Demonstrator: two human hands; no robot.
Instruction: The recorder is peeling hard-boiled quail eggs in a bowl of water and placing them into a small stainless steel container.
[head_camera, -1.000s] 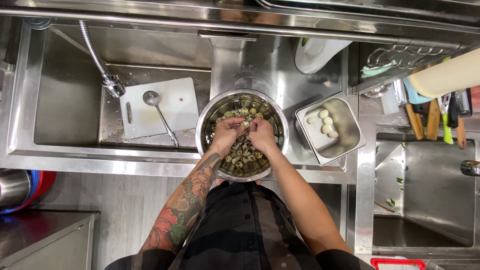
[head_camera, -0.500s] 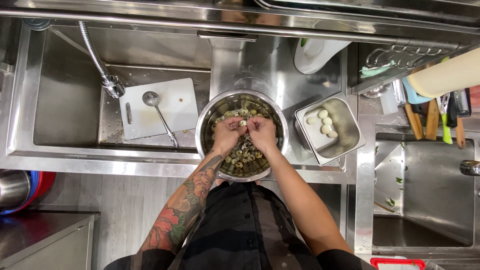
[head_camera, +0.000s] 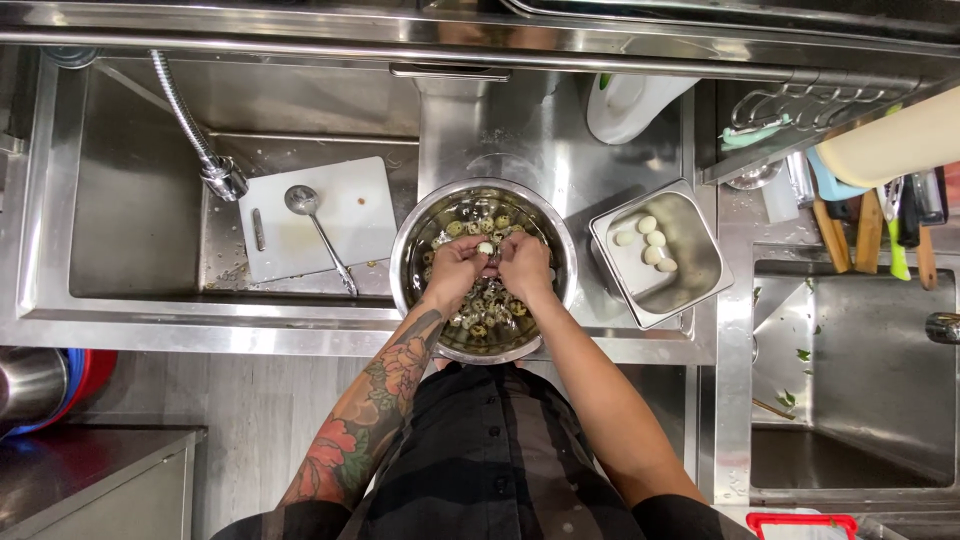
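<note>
Both forearms reached up from the bottom of the frame and met at its centre. The left hand (head_camera: 455, 270), on a tattooed arm, and the right hand (head_camera: 525, 265) sat knuckles up, just beside each other, fingers curled inward, their fingertips pinched close together.

single head view – straight down, fairly high over steel bowl (head_camera: 484, 270) – sink counter (head_camera: 560, 130) fills frame

Both hands crowd the steel bowl (head_camera: 484, 270), whose rim hems them in. Its right edge nearly touches the square steel pan (head_camera: 660, 255); leftward, the sink basin (head_camera: 130, 200) offers room above the white cutting board (head_camera: 315, 220).
</note>
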